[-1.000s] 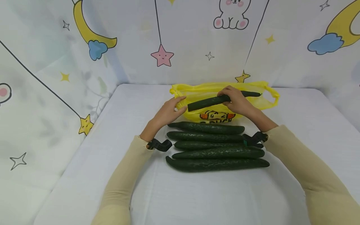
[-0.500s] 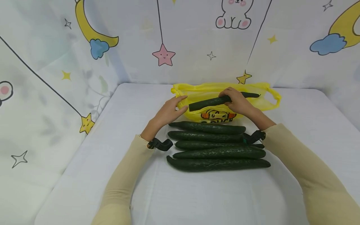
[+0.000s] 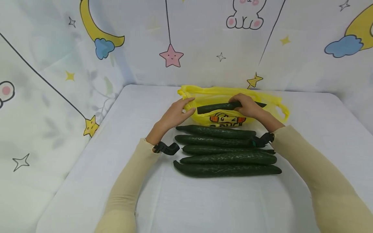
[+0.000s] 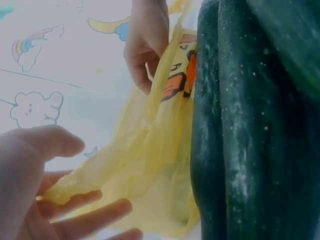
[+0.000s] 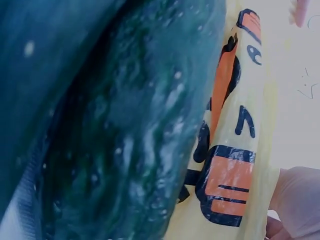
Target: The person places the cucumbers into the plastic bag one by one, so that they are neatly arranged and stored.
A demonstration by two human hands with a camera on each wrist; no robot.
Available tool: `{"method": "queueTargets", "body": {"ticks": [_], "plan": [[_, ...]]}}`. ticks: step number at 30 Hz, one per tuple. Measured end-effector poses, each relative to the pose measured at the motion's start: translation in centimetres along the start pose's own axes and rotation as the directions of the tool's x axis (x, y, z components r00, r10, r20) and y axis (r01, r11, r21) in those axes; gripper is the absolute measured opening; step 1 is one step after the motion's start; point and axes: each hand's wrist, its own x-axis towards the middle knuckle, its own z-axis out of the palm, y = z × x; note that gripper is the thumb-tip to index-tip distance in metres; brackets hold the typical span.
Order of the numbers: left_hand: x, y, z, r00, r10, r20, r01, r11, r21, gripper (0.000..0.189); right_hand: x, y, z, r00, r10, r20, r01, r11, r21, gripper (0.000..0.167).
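A yellow plastic bag with a printed cartoon duck lies at the back of the table, its mouth spread. My right hand grips a dark green cucumber inside the bag mouth; the bag's front wall hides its lower side. At the bag's left end, my left hand has its thumb and fingers apart, touching the rim. The left wrist view shows the bag's handle lying against the extended fingers. In the right wrist view, the right hand is partly behind the bag.
Several cucumbers lie side by side in front of the bag, below both wrists. They fill much of both wrist views. A white cloth covers the table, and a printed backdrop stands close behind the bag.
My right hand has lowered the cucumber deeper into the bag, and the bag's right side has dipped. My left hand stays at the bag's left end. The head view has shifted slightly.
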Motion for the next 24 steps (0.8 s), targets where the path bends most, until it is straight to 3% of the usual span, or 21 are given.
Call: {"method": "queueTargets", "body": {"ticks": [10,24], "plan": [[0.02,-0.03,-0.12,1.000,-0.001,0.003,0.001,1.000,0.010,0.054,0.54,0.94,0.47,0.999,0.019,0.050,-0.018,0.999,-0.033,0.034],[-0.06,0.27,-0.13,1.000,-0.015,0.000,0.015,1.000,0.011,0.054,0.36,0.51,0.15,0.992,0.048,0.114,-0.043,0.998,-0.043,0.035]]}}
